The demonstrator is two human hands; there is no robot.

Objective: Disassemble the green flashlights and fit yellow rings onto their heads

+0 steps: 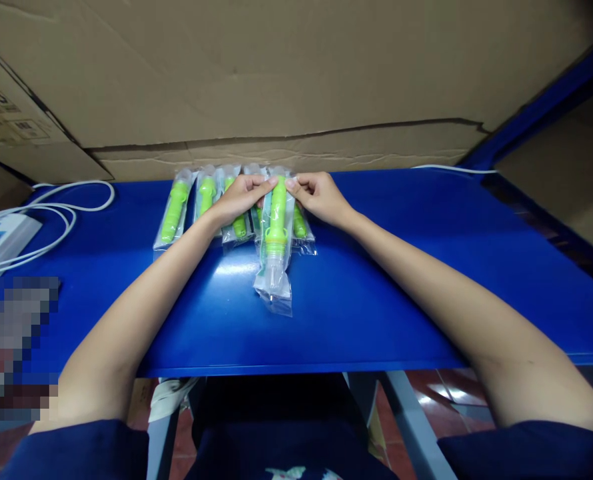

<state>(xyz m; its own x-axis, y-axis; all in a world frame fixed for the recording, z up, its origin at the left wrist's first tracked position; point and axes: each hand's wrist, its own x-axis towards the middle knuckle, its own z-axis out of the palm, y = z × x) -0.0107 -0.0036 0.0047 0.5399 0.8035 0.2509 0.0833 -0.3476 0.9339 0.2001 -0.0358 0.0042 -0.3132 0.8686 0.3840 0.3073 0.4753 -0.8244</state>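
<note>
A clear plastic bag with a green item [276, 240] lies lengthwise on the blue table [376, 287], near the middle. My left hand [239, 197] and my right hand [316, 195] both pinch the far end of this bag, fingers closed on its top edge. Behind and beside it lies a row of several similar bagged green items [176, 210], partly hidden by my hands.
Large cardboard sheets [276, 80] stand against the back of the table. A white device with a looped white cable [51, 213] sits at the left. A blue frame bar [536, 107] runs along the right. A blurred patch covers the lower left.
</note>
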